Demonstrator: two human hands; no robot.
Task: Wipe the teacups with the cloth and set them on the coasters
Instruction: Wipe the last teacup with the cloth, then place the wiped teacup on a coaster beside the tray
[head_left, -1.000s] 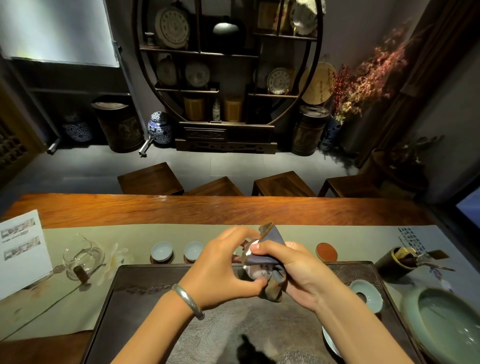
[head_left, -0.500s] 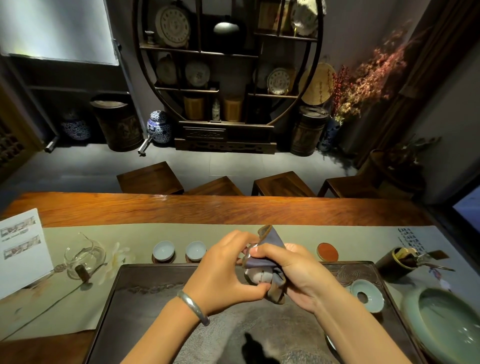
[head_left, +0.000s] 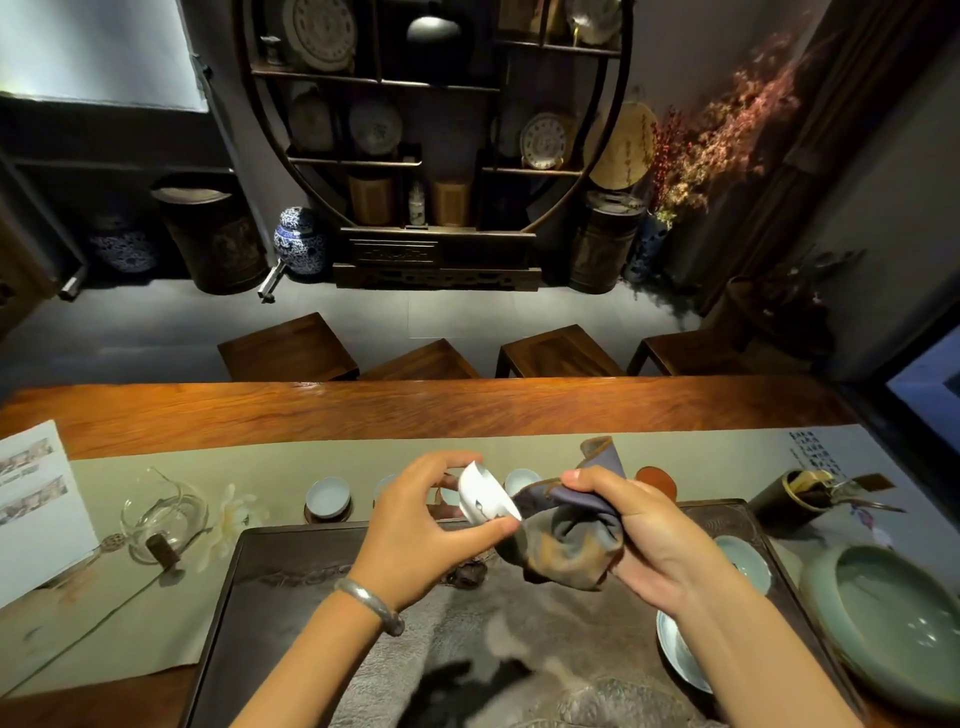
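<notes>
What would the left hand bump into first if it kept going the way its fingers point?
Probably the cloth bunched in the right hand: the left hand holds the white teacup aimed right at it. Depth is hard to judge.

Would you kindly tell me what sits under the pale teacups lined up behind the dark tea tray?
The leftmost teacup sits on a dark round coaster, only its rim showing. The left hand hides what is under the others.

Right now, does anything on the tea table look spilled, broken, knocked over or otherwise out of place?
Nothing stands out. The left hand holds a white teacup tilted on its side, apart from the cloth bunched in the right hand. The cups on the coasters sit upright, and the tray shows no spill.
</notes>
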